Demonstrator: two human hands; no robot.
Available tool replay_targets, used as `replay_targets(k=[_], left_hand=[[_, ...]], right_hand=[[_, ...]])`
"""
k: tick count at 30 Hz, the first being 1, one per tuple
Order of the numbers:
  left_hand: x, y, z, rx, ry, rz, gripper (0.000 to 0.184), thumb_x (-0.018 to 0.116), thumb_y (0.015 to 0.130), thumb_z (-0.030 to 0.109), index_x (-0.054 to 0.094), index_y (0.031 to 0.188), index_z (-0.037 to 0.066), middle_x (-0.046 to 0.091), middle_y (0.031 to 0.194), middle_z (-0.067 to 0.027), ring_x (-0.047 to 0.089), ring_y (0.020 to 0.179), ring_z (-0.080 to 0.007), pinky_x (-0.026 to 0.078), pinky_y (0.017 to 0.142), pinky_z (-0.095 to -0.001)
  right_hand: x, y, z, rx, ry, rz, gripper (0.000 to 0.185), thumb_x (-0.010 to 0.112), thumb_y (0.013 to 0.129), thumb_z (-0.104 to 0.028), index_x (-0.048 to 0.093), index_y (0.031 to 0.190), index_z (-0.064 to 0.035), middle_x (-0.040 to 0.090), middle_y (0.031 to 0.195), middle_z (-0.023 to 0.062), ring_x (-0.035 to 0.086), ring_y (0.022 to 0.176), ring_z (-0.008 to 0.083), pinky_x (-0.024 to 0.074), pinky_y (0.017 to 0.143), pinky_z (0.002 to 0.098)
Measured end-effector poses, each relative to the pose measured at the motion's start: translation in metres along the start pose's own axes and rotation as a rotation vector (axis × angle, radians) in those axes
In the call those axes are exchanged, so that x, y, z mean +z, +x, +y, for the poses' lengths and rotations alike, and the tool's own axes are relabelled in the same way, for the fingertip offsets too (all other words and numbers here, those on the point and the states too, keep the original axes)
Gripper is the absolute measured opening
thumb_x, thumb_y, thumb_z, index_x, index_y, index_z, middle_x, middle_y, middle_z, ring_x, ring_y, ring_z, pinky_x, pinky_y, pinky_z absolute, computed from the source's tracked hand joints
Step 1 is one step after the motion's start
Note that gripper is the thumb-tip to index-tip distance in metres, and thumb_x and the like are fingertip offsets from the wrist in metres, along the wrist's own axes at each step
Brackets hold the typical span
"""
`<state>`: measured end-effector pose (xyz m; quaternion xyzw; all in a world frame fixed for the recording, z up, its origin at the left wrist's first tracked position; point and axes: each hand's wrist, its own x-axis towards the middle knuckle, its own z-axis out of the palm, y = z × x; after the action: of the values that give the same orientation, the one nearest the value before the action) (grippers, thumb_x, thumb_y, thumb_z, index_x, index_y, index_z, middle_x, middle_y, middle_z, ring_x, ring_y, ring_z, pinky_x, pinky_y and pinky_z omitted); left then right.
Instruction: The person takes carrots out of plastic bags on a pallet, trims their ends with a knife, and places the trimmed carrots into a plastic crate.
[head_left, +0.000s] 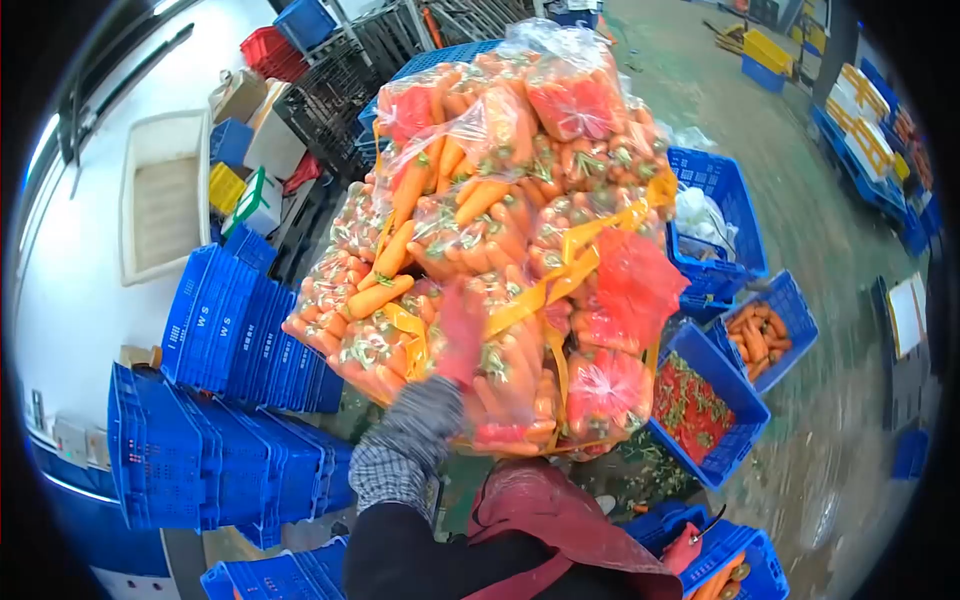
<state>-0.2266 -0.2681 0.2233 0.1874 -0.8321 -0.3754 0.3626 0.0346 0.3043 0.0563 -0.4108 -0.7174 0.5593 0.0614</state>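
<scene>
My left hand, in a pink-red glove below a checked sleeve cover, reaches over the front of a big pile of bagged carrots. Motion smears its fingers, so whether they grip is unclear. Loose carrots lie on the bags just left of it, and an orange strap runs across to its right. Low on the right, my right hand, gloved alike, is closed around a thin dark curved tool. Beneath it stands a blue crate with carrots.
Stacked blue crates stand on the left. To the right are a crate of loose carrots, a crate with green trimmings and a crate holding clear plastic bags. Green scraps litter the wet floor.
</scene>
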Motion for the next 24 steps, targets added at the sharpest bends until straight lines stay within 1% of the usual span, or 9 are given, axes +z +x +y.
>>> replay_targets(k=[1,4,5,8,11,17,19,23,24], left_hand=[[-0.029,0.038,-0.045,-0.046,0.11,0.132,0.038,0.073,0.081,0.016,0.063,0.113,-0.003,0.067,0.107,-0.018,0.064,0.102,-0.033,0.051,0.092,-0.0396],[-0.088,0.109,-0.152,0.06,0.752,0.238,0.099,0.086,0.059,0.034,0.042,0.14,-0.003,0.058,0.128,-0.0226,0.054,0.118,-0.0421,0.045,0.101,-0.0463],[-0.094,0.133,-0.162,-0.192,0.733,0.042,0.106,0.087,0.058,0.036,0.037,0.144,0.0,0.054,0.135,-0.0227,0.051,0.124,-0.0408,0.044,0.103,-0.0451],[-0.099,0.161,-0.207,-0.189,0.858,-0.172,0.098,0.089,0.06,0.034,0.043,0.14,0.002,0.058,0.129,-0.0224,0.056,0.119,-0.0397,0.047,0.1,-0.0443],[-0.09,0.181,-0.215,-0.444,0.486,-0.141,0.092,0.092,0.058,0.032,0.05,0.134,0.003,0.063,0.12,-0.021,0.061,0.111,-0.0375,0.051,0.094,-0.0418],[-0.16,0.175,-0.069,-0.022,0.092,-0.132,0.078,0.092,0.063,0.022,0.054,0.128,0.002,0.065,0.114,-0.013,0.066,0.104,-0.0272,0.055,0.089,-0.037],[-0.152,0.152,-0.038,-0.12,-0.183,-0.178,0.075,0.087,0.069,0.011,0.05,0.134,0.005,0.064,0.116,-0.011,0.066,0.105,-0.0256,0.056,0.089,-0.0378],[-0.077,0.076,0.027,-0.683,-1.568,-0.453,0.046,0.069,0.088,0.021,0.055,0.13,0.007,0.066,0.112,-0.01,0.064,0.104,-0.0229,0.056,0.085,-0.0349],[-0.05,0.049,0.047,-0.69,-1.476,-0.61,0.053,0.069,0.087,0.028,0.051,0.133,0.006,0.065,0.115,-0.01,0.065,0.105,-0.026,0.055,0.088,-0.0367]], right_hand=[[0.01,0.003,-0.007,-0.005,0.022,-0.026,0.023,0.066,0.094,-0.03,0.064,0.096,-0.0075,0.046,0.054,-0.0001,0.04,0.039,0.0102,0.0289,0.037,0.0269],[0.074,0.011,-0.058,-0.076,-0.022,-0.077,0.02,0.066,0.095,-0.028,0.064,0.097,-0.008,0.048,0.056,-0.0009,0.041,0.041,0.0086,0.0294,0.038,0.0256],[0.095,0.009,-0.073,-0.139,-0.028,-0.165,0.019,0.066,0.095,-0.027,0.065,0.097,-0.0083,0.049,0.057,-0.0013,0.042,0.042,0.0081,0.0304,0.038,0.0259],[0.151,0.0,-0.116,-0.212,-0.244,-0.269,0.021,0.064,0.094,-0.022,0.07,0.105,-0.0053,0.065,0.084,0.0011,0.061,0.078,0.0136,0.0482,0.074,0.0289],[0.189,-0.059,-0.2,-0.41,-0.257,-0.429,0.018,0.065,0.093,-0.016,0.071,0.108,-0.0072,0.072,0.098,0.0044,0.063,0.093,0.0143,0.0484,0.087,0.0303],[0.196,-0.092,-0.215,-0.343,-0.294,-0.495,0.018,0.065,0.093,-0.014,0.071,0.109,-0.0072,0.072,0.097,0.0045,0.064,0.094,0.0146,0.0488,0.087,0.0306],[0.192,-0.101,-0.224,-0.377,-0.328,-0.501,0.02,0.065,0.093,-0.013,0.071,0.111,-0.0065,0.073,0.099,0.0092,0.067,0.095,0.0182,0.0501,0.087,0.0321],[0.194,-0.12,-0.269,-0.647,-0.247,-0.534,0.023,0.066,0.091,-0.01,0.07,0.112,-0.0054,0.073,0.105,0.0148,0.07,0.1,0.0251,0.0521,0.087,0.0353],[0.192,-0.128,-0.292,-0.72,-0.199,-0.546,0.024,0.066,0.089,-0.009,0.069,0.113,-0.0053,0.073,0.106,0.0158,0.07,0.101,0.0267,0.0525,0.087,0.0362]])
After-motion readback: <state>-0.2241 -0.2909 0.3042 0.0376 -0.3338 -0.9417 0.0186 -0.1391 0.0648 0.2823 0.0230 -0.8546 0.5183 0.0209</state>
